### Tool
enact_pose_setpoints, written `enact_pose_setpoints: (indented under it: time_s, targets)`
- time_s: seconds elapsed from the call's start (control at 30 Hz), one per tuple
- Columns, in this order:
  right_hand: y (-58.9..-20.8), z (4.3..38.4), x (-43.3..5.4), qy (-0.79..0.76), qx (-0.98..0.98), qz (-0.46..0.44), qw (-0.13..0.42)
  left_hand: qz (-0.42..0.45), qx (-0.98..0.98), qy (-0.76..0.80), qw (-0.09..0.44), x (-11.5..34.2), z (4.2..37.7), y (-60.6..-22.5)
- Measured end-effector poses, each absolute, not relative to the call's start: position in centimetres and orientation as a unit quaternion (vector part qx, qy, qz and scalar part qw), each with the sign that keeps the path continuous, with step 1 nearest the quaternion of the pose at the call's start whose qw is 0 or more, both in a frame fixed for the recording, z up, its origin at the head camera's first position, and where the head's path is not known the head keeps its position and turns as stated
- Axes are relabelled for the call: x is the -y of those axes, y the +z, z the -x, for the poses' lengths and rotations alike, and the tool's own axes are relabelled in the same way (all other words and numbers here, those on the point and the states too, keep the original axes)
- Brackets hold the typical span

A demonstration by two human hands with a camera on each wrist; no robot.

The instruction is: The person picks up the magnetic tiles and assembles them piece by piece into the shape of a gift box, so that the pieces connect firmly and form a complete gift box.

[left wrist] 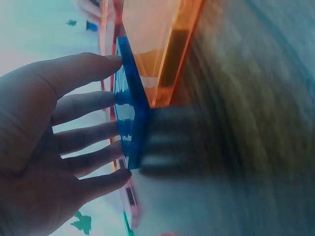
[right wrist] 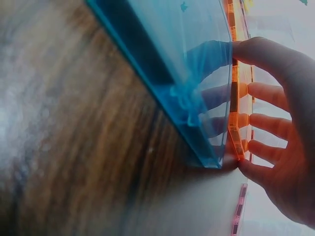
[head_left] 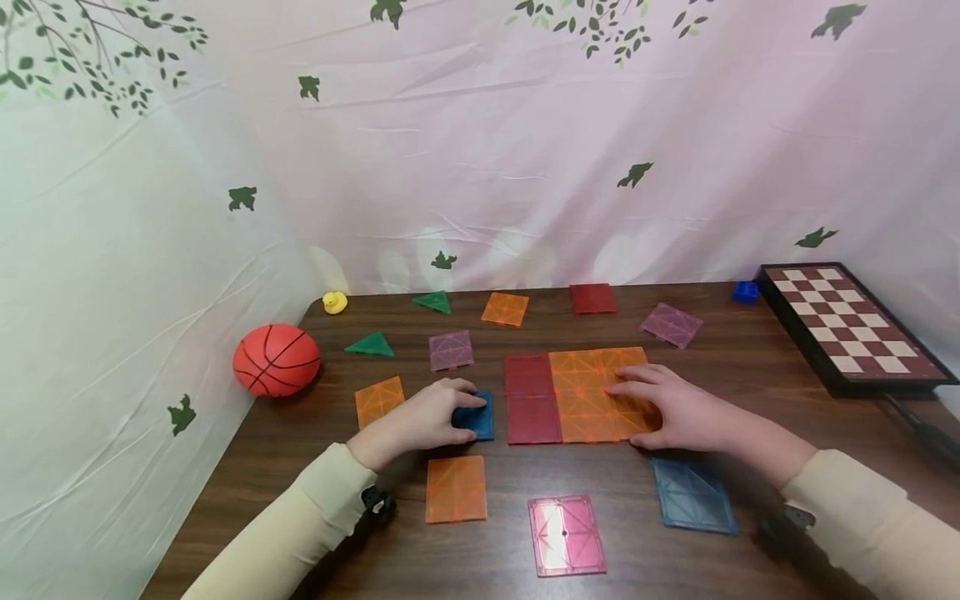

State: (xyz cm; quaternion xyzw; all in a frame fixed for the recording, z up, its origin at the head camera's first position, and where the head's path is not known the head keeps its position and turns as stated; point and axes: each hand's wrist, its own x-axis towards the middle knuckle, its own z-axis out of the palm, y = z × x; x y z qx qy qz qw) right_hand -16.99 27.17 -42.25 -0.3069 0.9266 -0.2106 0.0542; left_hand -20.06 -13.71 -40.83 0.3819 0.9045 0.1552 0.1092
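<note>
My left hand [head_left: 431,412] holds a small blue square magnetic tile [head_left: 483,417] flat on the table, its thumb at the near edge and fingers at the far side. In the left wrist view, the fingertips touch the blue tile [left wrist: 129,115]. Just right of it, a column of red tiles [head_left: 531,400] adjoins an orange square block of tiles [head_left: 588,396]. My right hand [head_left: 678,408] rests on the orange block's right side, fingers spread on top and thumb at the near edge. The right wrist view shows those fingertips against the orange tile edges [right wrist: 235,103].
Loose tiles lie around: orange [head_left: 456,490], pink [head_left: 567,535], pale blue [head_left: 695,496], purple [head_left: 451,350], red [head_left: 593,298] and green triangles [head_left: 371,344]. A red ball [head_left: 276,360] and yellow duck [head_left: 334,302] sit left; a checkerboard [head_left: 855,321] and blue brick [head_left: 746,292] stand right.
</note>
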Motion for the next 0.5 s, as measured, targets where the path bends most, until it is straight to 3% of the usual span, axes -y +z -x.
enact_pose_setpoints:
  time_s: [0.5]
  targets:
    - [-42.6, 17.2, -27.1, -0.208, -0.930, 0.298, 0.052, -0.398, -0.902, 0.131, 0.101, 11.9, 19.4, -41.1]
